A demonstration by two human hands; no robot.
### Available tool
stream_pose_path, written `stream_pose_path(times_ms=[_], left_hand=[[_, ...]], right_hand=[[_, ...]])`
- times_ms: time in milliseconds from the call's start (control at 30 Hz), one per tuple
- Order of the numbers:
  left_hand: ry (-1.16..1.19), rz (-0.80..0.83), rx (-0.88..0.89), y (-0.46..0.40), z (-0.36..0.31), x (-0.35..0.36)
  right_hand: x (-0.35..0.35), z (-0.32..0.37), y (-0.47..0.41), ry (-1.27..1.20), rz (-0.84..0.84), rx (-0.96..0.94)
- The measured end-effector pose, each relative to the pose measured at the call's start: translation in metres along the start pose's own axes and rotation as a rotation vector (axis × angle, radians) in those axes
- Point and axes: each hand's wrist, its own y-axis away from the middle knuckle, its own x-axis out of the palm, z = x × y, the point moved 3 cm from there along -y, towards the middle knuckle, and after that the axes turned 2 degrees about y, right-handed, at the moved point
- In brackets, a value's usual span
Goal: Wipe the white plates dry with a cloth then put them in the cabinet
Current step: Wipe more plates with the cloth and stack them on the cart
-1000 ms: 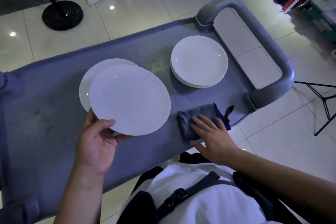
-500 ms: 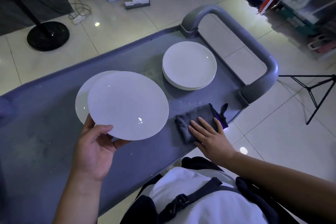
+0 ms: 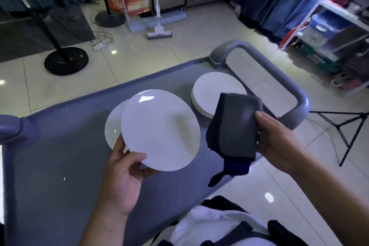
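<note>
Fan base on the floor far left, mop further back. Left hand grips a white plate by its near edge, thumb on top, fingers curled under; plate held tilted above the grey cart. Second plate lies on the cart under it. Plate stack sits near the cart handle. Right hand holds the dark cloth up, thumb over it, just right of the held plate.

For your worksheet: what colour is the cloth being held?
Dark grey cloth, with a darker purple-blue tail hanging below; head view.
</note>
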Motion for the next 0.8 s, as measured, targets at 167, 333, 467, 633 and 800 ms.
stream_pose_path(times_ms=[167, 333, 467, 633, 800], left_hand=[[0.025, 0.043, 0.024, 0.009, -0.005, -0.01], [0.006, 0.024, 0.065, 0.023, -0.01, -0.017], [-0.086, 0.013, 0.11, 0.028, -0.012, -0.019], [-0.161, 0.027, 0.117, 0.027, -0.012, 0.002], [-0.263, 0.032, 0.128, 0.026, -0.013, 0.038]], right_hand=[[0.028, 0.003, 0.018, -0.111, 0.093, 0.099], [0.052, -0.017, 0.017, 0.026, 0.05, 0.21], [0.062, -0.004, 0.004, 0.028, 0.028, 0.178], [0.101, 0.037, -0.015, 0.396, 0.023, -0.225], [0.161, 0.058, -0.013, 0.713, 0.23, -0.579]])
